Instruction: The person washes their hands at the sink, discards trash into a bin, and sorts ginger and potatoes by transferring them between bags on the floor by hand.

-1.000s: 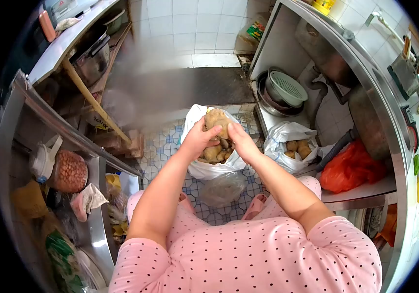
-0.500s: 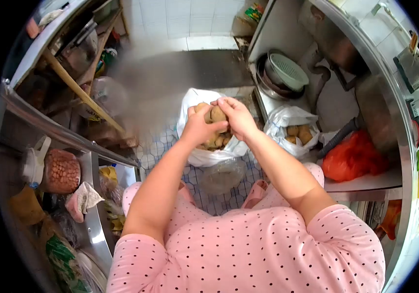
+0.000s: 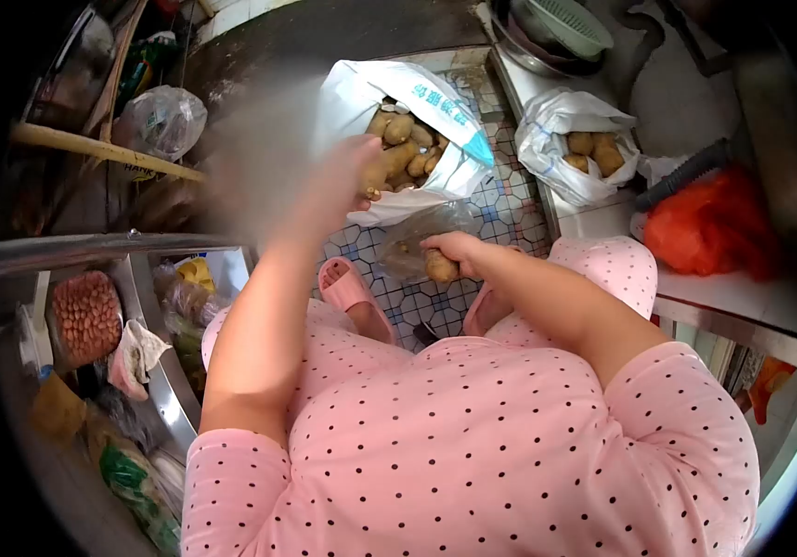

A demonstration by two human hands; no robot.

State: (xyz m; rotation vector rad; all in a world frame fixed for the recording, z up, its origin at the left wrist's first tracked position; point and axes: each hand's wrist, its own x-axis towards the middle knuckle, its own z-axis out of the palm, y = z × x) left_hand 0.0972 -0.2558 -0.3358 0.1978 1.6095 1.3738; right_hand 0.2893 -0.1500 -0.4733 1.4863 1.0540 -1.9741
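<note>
My left hand (image 3: 338, 181), partly smeared by motion, is at the near left side of a white plastic bag (image 3: 343, 97) with blue lettering. Its fingers are closed around a potato (image 3: 373, 178). Many more potatoes (image 3: 400, 128) fill the open bag on the floor. Closer to my body, my right hand (image 3: 459, 249) grips another potato (image 3: 441, 267) from above. Just behind that potato lies a clear plastic bag (image 3: 408, 243) on the tiles, its contents hard to make out.
A smaller white bag of potatoes (image 3: 573, 111) stands on the ledge at right, beside a red plastic bag (image 3: 709, 223). Green colander and bowls (image 3: 561, 26) are behind it. A metal-edged counter with a jar of peanuts (image 3: 87, 317) is at left. My pink slippers (image 3: 358, 292) rest on the tiled floor (image 3: 338, 239).
My hands, together over the bag before, have parted. The right hand has come toward my body with a potato; the left stays at the bag. The view has tilted downward.
</note>
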